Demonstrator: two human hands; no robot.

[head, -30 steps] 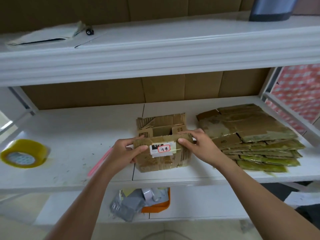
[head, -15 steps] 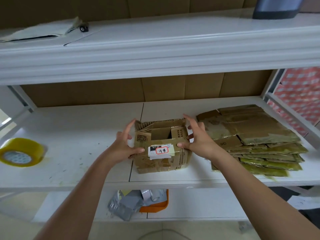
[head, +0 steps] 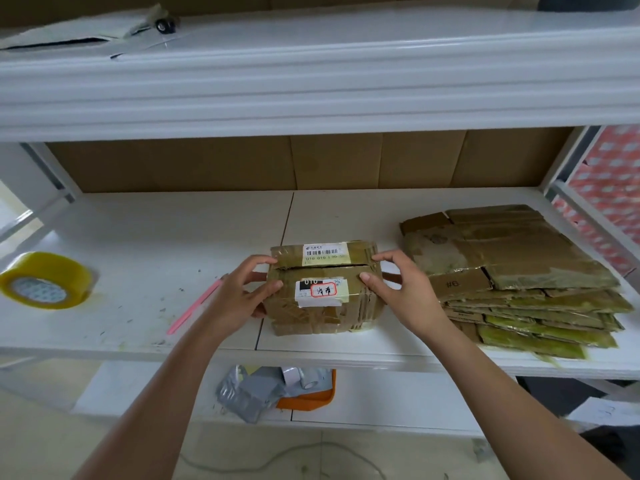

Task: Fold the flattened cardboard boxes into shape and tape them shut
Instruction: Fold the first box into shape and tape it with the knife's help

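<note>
a small worn cardboard box (head: 323,287), top flaps folded shut with a slit between them and white labels on both, stands on the white shelf (head: 145,237), a stack of flattened boxes (head: 512,271) just right, yellow tape roll (head: 46,280) far left.

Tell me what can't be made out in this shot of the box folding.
Head view only:
- Small brown cardboard box: underside hidden against the white shelf; sides partly covered by the left hand and right hand.
- Pink stick: far end behind the left hand.
- Barcode label: print too small.
- Dark container: cut off by the top edge.
</note>
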